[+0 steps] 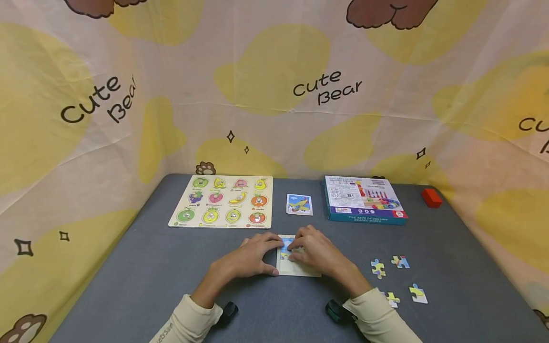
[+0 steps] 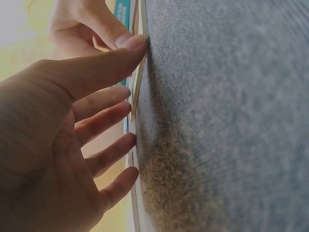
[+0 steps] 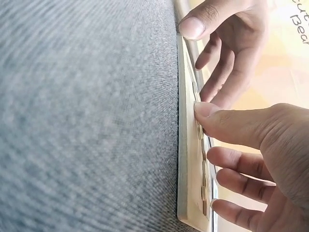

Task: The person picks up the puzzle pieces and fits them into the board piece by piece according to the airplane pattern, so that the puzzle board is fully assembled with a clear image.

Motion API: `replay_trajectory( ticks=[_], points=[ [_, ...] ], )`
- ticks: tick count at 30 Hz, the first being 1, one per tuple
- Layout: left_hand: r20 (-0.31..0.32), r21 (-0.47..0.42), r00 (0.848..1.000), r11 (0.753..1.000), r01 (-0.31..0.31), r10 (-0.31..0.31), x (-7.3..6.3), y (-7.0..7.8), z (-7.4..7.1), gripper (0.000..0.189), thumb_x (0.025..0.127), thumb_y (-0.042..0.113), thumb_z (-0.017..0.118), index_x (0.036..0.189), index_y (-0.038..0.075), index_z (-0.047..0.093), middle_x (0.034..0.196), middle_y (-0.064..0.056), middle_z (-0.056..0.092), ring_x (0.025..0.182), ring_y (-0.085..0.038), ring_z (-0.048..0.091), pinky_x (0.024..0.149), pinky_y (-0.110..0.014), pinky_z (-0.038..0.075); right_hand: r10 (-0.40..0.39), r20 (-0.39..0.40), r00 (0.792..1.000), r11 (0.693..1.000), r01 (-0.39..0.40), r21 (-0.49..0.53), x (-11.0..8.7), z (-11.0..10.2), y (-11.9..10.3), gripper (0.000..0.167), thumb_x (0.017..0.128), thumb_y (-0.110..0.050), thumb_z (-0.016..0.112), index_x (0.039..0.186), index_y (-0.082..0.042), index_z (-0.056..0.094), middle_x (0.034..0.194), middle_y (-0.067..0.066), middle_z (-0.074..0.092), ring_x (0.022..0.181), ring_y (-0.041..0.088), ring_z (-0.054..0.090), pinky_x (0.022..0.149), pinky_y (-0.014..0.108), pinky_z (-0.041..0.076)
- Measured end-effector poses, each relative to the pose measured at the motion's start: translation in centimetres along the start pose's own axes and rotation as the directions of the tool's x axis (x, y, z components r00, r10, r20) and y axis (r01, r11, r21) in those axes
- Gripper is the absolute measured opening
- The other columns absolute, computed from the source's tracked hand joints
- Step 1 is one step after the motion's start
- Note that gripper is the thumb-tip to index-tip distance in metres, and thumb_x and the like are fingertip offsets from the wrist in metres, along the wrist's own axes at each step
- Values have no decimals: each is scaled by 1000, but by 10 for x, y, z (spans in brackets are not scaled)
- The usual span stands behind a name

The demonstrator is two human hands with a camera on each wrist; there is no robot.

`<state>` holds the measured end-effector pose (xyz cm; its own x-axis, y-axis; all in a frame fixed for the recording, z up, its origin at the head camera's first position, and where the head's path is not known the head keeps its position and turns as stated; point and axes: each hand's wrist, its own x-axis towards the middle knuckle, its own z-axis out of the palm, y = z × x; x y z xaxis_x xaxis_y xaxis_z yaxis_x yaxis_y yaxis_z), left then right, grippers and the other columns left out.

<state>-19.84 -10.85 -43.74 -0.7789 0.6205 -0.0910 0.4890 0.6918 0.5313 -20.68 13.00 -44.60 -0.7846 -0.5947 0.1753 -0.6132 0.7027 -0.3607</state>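
Note:
A small jigsaw tray (image 1: 300, 270) with a pale wooden frame lies flat on the table between my hands. Blue-and-white puzzle pieces (image 1: 286, 243) show in its left part. My left hand (image 1: 254, 255) holds the tray's left side, thumb at the near corner and index finger at the upper left. In the left wrist view, the left hand's other fingers (image 2: 108, 157) are spread. My right hand (image 1: 318, 251) reaches over the tray, thumb and index pinching a puzzle piece (image 3: 199, 126) mostly hidden by the fingers. Its other fingers hover along the tray.
Several loose puzzle pieces (image 1: 378, 269) lie to the right. Behind the tray is a picture card (image 1: 299, 205) with a yellow plane. A fruit board (image 1: 223, 202) is at the back left; a boxed bead set (image 1: 364, 200) and a red block (image 1: 431, 198) are at the back right.

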Motion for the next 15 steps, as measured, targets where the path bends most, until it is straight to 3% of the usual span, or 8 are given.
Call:
replay_trajectory(
  ticks=[15],
  points=[
    [-34, -9, 999, 1000, -30, 29, 0, 0, 1, 55, 88, 29, 88, 138, 14, 68, 148, -3, 57, 138, -29, 50, 103, -58, 39, -19, -14, 1000, 999, 20, 47, 0, -1, 3, 16, 89, -24, 87, 103, -15, 86, 96, -3, 68, 90, 12, 52, 78, 31, 45]
  ],
)
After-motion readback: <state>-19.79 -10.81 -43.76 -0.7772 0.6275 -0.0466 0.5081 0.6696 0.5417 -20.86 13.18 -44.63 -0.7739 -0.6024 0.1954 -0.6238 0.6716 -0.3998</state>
